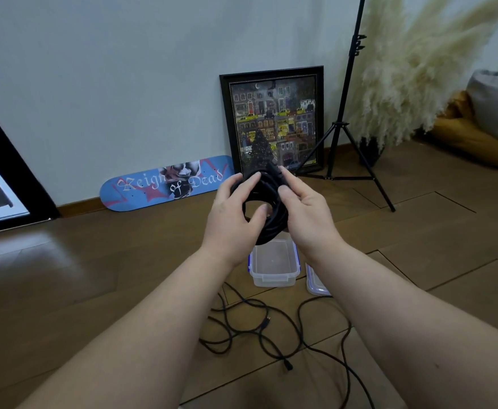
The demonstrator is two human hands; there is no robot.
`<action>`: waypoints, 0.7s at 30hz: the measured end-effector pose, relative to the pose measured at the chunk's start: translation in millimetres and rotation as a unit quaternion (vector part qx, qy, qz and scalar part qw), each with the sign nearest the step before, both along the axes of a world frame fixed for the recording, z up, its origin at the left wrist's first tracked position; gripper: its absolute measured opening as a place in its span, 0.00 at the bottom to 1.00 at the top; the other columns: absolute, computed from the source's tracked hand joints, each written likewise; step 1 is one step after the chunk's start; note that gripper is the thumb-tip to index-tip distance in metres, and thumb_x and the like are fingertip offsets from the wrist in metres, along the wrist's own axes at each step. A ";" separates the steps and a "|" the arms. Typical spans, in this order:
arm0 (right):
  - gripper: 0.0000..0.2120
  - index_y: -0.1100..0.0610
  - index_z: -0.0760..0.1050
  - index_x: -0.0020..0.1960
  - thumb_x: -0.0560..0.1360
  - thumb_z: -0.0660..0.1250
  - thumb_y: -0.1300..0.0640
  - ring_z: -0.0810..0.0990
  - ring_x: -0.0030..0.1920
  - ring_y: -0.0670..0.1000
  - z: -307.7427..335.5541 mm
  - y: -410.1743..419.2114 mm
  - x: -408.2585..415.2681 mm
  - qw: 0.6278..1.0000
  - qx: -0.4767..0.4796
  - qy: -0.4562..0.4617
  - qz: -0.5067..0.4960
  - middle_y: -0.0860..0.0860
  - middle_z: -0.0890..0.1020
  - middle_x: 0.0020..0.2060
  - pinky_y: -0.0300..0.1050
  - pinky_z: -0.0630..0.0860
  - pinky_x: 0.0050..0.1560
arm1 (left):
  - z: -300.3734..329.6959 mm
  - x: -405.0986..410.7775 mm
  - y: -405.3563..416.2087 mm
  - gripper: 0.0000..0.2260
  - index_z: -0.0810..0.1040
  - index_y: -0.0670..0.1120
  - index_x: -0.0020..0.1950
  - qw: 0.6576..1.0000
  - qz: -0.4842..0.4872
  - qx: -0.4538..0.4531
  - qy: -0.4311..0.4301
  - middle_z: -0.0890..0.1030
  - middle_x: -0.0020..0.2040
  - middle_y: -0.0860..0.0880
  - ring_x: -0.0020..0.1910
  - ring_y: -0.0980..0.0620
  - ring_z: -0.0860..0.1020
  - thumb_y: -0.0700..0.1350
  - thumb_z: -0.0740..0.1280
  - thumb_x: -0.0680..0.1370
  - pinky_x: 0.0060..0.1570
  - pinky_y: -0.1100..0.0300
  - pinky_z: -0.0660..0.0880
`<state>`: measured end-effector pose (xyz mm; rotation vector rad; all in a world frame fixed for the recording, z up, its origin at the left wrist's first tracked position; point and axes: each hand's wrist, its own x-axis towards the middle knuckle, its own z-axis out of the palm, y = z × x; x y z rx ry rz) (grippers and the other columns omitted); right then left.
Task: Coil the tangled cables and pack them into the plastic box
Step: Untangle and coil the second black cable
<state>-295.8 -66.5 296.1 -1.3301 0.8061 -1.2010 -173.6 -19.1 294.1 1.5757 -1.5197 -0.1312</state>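
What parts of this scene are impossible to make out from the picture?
Head view only:
- The coiled cable: its sides are hidden by the left hand and right hand.
- The lid beside the plastic box: mostly behind the right forearm.
- The loose cables on the floor: their number is unclear, with strands cut off by the bottom edge.

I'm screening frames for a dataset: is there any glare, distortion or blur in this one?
Head view: wide-angle bending shows in the curved stand and floor seams; a pale sheen lies on the floor at left; light is dim and even; the black coil between the left hand and right hand loses detail; box stays sharp.
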 end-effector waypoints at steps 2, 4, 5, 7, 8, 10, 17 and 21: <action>0.17 0.49 0.71 0.71 0.83 0.57 0.55 0.75 0.65 0.48 -0.3 1.0 -0.6 1.000 -0.006 0.010 -0.010 0.49 0.77 0.66 0.53 0.72 0.68 | -2.4 0.5 1.7 0.25 0.70 0.52 0.73 1.000 -0.008 -0.017 -0.025 0.67 0.72 0.49 0.72 0.52 0.66 0.43 0.70 0.77 0.66 0.66 0.60; 0.17 0.49 0.72 0.70 0.83 0.57 0.54 0.76 0.65 0.47 1.1 2.2 -1.4 1.000 -0.002 0.006 -0.007 0.48 0.78 0.65 0.53 0.72 0.68 | -3.4 2.0 2.6 0.25 0.70 0.51 0.73 0.999 -0.014 -0.031 -0.038 0.68 0.72 0.49 0.71 0.51 0.67 0.43 0.71 0.76 0.67 0.63 0.63; 0.17 0.49 0.72 0.70 0.83 0.57 0.54 0.76 0.64 0.48 1.9 2.5 -2.1 1.000 0.006 0.001 -0.002 0.48 0.78 0.64 0.54 0.72 0.67 | -3.6 2.7 3.3 0.25 0.70 0.51 0.72 0.998 -0.015 -0.039 -0.042 0.68 0.72 0.49 0.71 0.52 0.67 0.43 0.71 0.76 0.67 0.63 0.63; 0.17 0.48 0.73 0.70 0.83 0.56 0.53 0.77 0.63 0.48 4.9 3.4 -3.7 0.999 0.034 -0.022 0.021 0.48 0.80 0.62 0.55 0.73 0.67 | -3.3 3.8 4.0 0.25 0.71 0.50 0.72 0.997 -0.020 -0.051 -0.048 0.68 0.71 0.50 0.70 0.53 0.68 0.43 0.72 0.75 0.66 0.68 0.61; 0.17 0.48 0.73 0.69 0.83 0.56 0.51 0.78 0.63 0.49 6.3 3.2 -4.5 0.997 0.053 -0.035 0.036 0.48 0.80 0.62 0.56 0.73 0.67 | -3.2 4.2 3.9 0.25 0.71 0.50 0.71 0.997 -0.023 -0.053 -0.049 0.69 0.71 0.50 0.70 0.54 0.68 0.43 0.72 0.75 0.65 0.71 0.60; 0.17 0.50 0.74 0.68 0.84 0.55 0.50 0.78 0.62 0.51 8.1 1.6 -6.3 0.993 0.085 -0.058 0.065 0.50 0.81 0.61 0.58 0.73 0.66 | -3.1 4.5 3.5 0.25 0.72 0.49 0.70 0.997 -0.028 -0.058 -0.052 0.70 0.70 0.50 0.69 0.55 0.68 0.42 0.73 0.74 0.65 0.74 0.59; 0.18 0.57 0.69 0.72 0.84 0.54 0.56 0.80 0.60 0.56 6.8 1.3 -6.9 0.978 0.110 -0.129 0.121 0.58 0.80 0.62 0.54 0.77 0.59 | 2.2 -3.8 4.0 0.18 0.76 0.55 0.60 0.997 -0.007 -0.054 0.059 0.77 0.65 0.52 0.65 0.52 0.74 0.52 0.67 0.70 0.67 0.51 0.71; 0.16 0.59 0.70 0.70 0.84 0.55 0.59 0.81 0.55 0.54 6.1 3.9 -0.9 0.970 0.125 -0.169 0.119 0.59 0.81 0.58 0.53 0.78 0.57 | 8.1 -7.1 2.9 0.17 0.79 0.55 0.58 0.994 0.025 -0.031 0.103 0.74 0.67 0.54 0.68 0.53 0.70 0.57 0.67 0.71 0.69 0.52 0.67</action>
